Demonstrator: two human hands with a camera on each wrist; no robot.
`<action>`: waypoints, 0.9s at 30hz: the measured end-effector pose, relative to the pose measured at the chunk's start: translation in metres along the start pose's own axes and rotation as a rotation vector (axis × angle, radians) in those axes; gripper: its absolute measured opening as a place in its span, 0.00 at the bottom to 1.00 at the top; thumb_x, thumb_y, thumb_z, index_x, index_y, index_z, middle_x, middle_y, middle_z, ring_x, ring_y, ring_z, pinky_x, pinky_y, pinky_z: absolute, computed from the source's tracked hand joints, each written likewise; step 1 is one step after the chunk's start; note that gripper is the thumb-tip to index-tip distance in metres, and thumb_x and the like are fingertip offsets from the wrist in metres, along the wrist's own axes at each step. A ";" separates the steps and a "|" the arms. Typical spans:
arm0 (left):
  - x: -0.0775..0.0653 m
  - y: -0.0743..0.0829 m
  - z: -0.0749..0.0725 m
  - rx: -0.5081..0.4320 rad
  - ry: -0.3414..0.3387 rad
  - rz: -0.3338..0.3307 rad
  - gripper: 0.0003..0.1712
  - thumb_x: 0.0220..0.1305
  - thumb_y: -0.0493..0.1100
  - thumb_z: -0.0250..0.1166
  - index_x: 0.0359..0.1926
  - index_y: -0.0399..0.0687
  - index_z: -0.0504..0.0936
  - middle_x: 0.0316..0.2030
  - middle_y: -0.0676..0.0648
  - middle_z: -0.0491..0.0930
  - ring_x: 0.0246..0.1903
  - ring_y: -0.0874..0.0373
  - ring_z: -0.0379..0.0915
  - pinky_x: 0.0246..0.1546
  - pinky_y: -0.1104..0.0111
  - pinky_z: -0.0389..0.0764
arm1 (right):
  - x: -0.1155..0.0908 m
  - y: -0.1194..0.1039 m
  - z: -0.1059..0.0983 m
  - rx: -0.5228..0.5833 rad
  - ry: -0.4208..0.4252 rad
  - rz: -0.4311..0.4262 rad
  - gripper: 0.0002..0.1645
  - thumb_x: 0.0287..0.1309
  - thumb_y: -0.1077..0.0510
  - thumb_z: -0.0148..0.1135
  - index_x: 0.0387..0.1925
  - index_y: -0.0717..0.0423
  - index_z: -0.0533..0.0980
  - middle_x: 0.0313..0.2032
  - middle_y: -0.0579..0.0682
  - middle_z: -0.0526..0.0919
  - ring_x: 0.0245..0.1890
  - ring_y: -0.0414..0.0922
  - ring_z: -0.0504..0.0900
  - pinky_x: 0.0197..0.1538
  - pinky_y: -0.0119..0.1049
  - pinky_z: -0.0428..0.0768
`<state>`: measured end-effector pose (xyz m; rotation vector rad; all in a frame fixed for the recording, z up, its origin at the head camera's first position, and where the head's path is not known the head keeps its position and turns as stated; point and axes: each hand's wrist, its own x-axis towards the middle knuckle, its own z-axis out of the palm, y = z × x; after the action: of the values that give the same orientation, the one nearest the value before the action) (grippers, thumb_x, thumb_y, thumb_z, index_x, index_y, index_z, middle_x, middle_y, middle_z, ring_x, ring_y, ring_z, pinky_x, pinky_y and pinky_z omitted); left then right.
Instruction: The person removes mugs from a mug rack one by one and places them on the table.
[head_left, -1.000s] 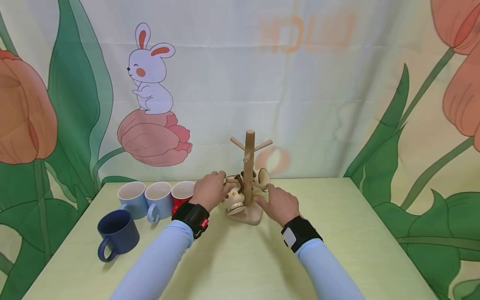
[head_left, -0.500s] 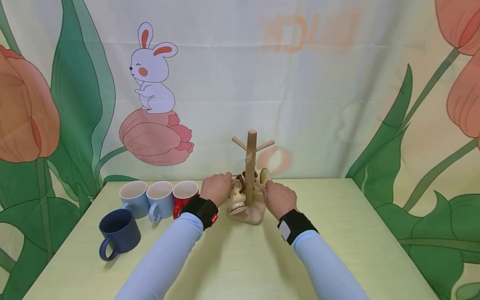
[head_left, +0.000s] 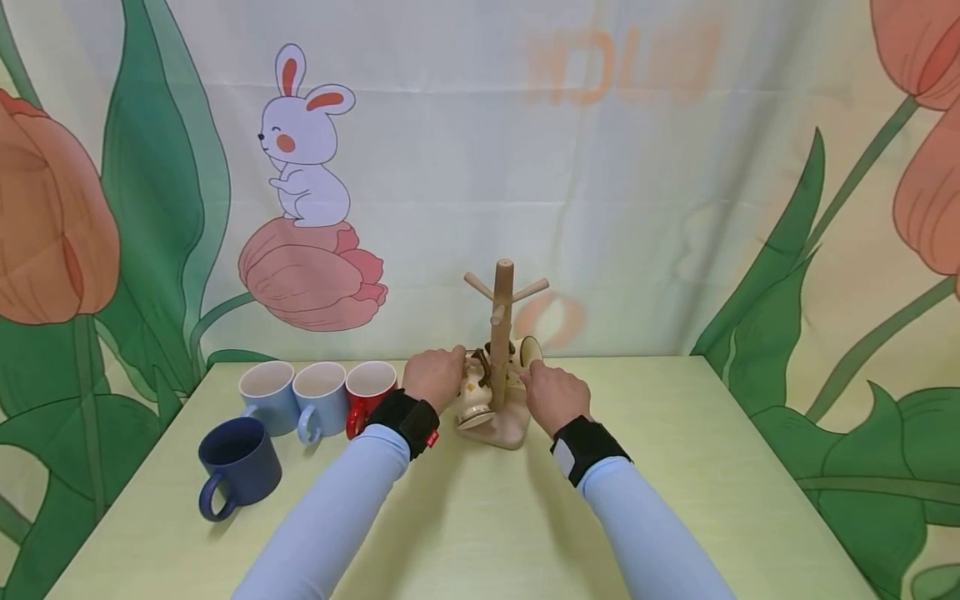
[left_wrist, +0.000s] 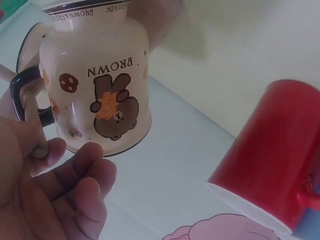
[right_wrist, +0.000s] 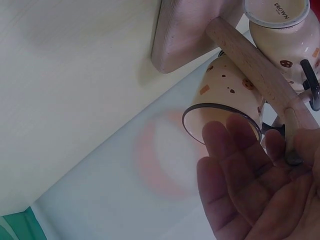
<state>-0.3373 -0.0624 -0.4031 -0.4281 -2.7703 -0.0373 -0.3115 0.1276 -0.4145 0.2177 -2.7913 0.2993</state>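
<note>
A wooden mug rack (head_left: pixel 501 333) stands at the middle back of the table. My left hand (head_left: pixel 435 379) pinches the end of its left lower peg (left_wrist: pixel 31 110) between thumb and index finger. Opposite it, my right hand (head_left: pixel 557 398) pinches the right lower peg (right_wrist: pixel 291 130), its other fingers loosely bent. A cream mug (left_wrist: pixel 95 60) with a brown bear hangs by its dark handle on the left peg. Another cream mug (right_wrist: pixel 230 82) with a dark rim hangs on the right peg, its mouth towards my right fingers.
Left on the table, two light blue mugs (head_left: pixel 321 404) and a red mug (head_left: pixel 371 383) stand in a row, with a dark blue mug (head_left: pixel 240 467) in front. A printed curtain (head_left: pixel 637 208) hangs behind the table edge. The rack's upper pegs (head_left: pixel 531 290) are bare.
My left hand has moved slightly right onto the left peg. My right fingers have curled in onto the right peg. Over the last half second both hands stay nearly still.
</note>
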 end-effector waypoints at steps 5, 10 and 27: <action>-0.004 -0.003 0.002 0.000 0.008 0.000 0.05 0.71 0.40 0.60 0.39 0.42 0.77 0.26 0.42 0.82 0.26 0.47 0.81 0.24 0.56 0.81 | 0.001 -0.001 0.002 0.006 -0.002 -0.010 0.16 0.72 0.50 0.56 0.32 0.58 0.75 0.15 0.53 0.73 0.21 0.56 0.81 0.22 0.49 0.77; -0.010 0.000 0.002 -0.002 0.072 0.044 0.06 0.71 0.40 0.61 0.36 0.42 0.77 0.23 0.42 0.80 0.23 0.47 0.80 0.20 0.57 0.80 | 0.006 0.006 0.002 0.009 -0.012 0.001 0.16 0.72 0.49 0.55 0.32 0.57 0.74 0.16 0.54 0.75 0.22 0.57 0.82 0.22 0.50 0.77; -0.014 0.006 0.005 -0.008 0.049 0.049 0.05 0.70 0.41 0.62 0.39 0.43 0.77 0.24 0.44 0.81 0.23 0.50 0.78 0.22 0.60 0.80 | 0.016 0.018 0.002 0.039 -0.062 0.021 0.15 0.73 0.47 0.53 0.35 0.53 0.75 0.16 0.52 0.74 0.20 0.54 0.79 0.22 0.49 0.74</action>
<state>-0.3245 -0.0605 -0.4124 -0.4907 -2.7109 -0.0470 -0.3307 0.1426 -0.4145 0.2099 -2.8527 0.3580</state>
